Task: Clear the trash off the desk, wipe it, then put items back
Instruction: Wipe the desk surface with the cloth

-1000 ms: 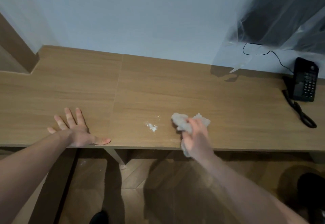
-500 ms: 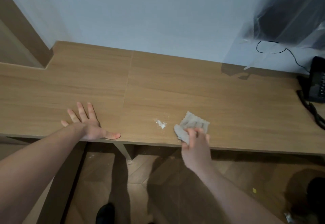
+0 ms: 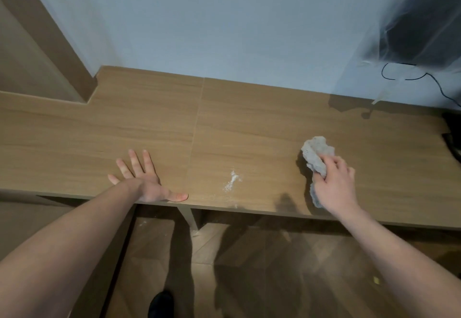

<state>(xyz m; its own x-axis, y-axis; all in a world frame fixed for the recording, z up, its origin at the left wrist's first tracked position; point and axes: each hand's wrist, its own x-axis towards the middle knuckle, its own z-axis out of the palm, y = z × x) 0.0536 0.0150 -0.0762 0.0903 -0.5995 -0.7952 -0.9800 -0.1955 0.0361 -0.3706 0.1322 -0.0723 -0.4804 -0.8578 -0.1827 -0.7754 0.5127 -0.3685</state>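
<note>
Cloth: a crumpled pale grey rag [image 3: 316,158] sits on the right half of the wooden counter [image 3: 249,123], part bunched ahead of the hand, a tail hanging toward the front edge.
Right hand: the right hand [image 3: 334,185] grips the rag, its fingers [image 3: 335,165] curled over the wad and pinching it down onto the wood.
Spill: a small patch of white powdery crumbs [image 3: 232,180] lies near the front edge, between the two hands and well apart from the rag.
Left hand: the left hand [image 3: 143,180] rests flat on the counter, fingers spread and straight, thumb along the front edge, holding nothing.
Risk, crumbs: a sweep toward the edge would likely push the powder onto the wood-pattern floor [image 3: 249,267], where pale specks already seem to lie below the edge, though the floor is too dim to be sure.
Risk, smear: a loosely bunched rag may spread the powder into a streak rather than lift it.
Risk, cord: a wide stroke to the right could snag the black cord [image 3: 439,88] or the dark object at the right border [image 3: 452,128], too cropped to identify.
Containers: no bin, tray or box shows, so nothing is at hand to catch the crumbs.
Surroundings: a pale blue wall [image 3: 224,31] backs the counter; clear plastic sheeting over something dark [image 3: 421,31] hangs at the upper right.
</note>
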